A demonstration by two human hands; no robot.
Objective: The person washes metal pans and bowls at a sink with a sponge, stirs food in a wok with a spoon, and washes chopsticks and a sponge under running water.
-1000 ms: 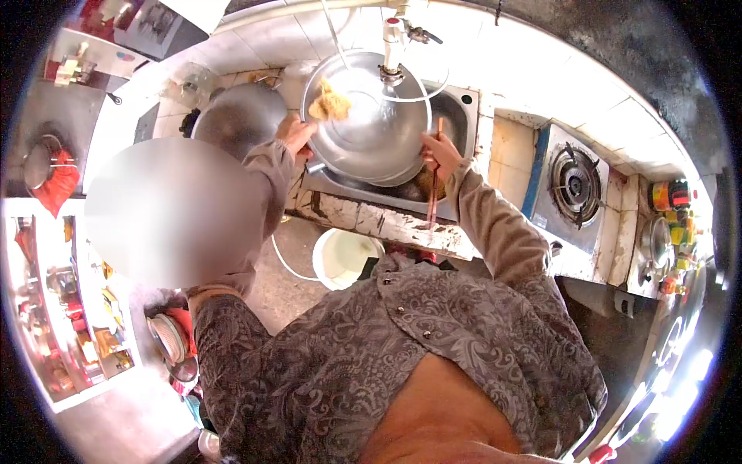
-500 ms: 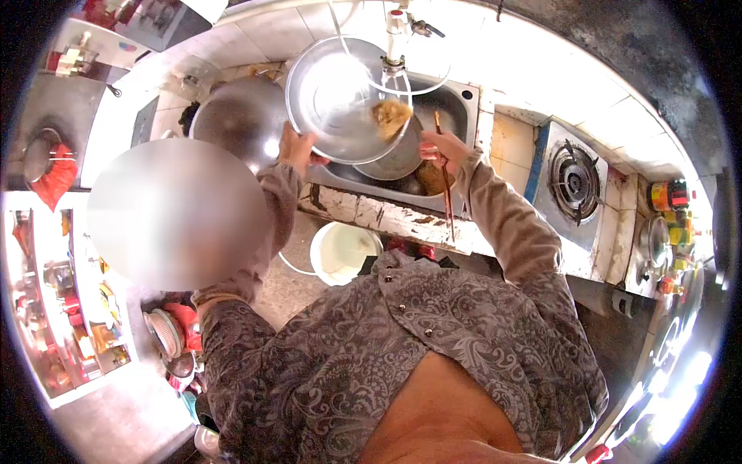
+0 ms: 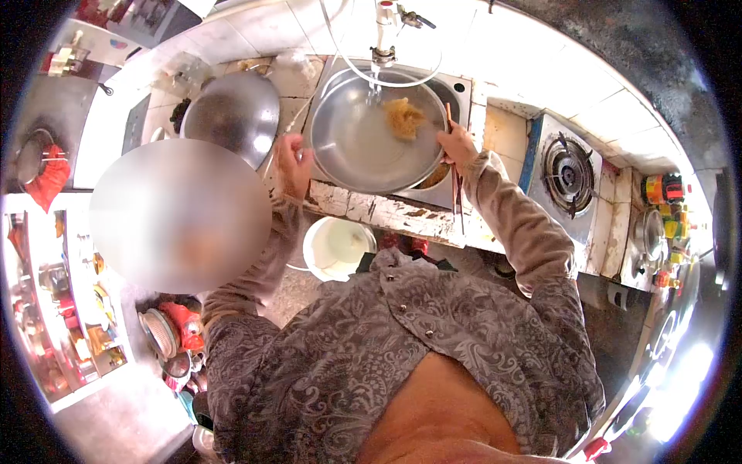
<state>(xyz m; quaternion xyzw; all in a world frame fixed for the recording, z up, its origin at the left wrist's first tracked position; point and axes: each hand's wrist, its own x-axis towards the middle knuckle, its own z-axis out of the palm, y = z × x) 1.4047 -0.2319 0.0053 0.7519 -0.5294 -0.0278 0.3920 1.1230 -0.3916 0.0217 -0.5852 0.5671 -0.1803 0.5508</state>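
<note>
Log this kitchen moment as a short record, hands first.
Left hand: beside the metal basin's left rim; contact unclear
Right hand: at the basin's right rim, holding thin sticks
Metal basin: at the sink
Basin contents: yellowish clump
Tap: above the basin's far side
Left counter: large metal pan
Right counter: gas burner
Floor: whitish bucket

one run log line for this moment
right hand: thin sticks held at basin rim | left hand: beside basin | basin: below tap, yellowish clump inside
</note>
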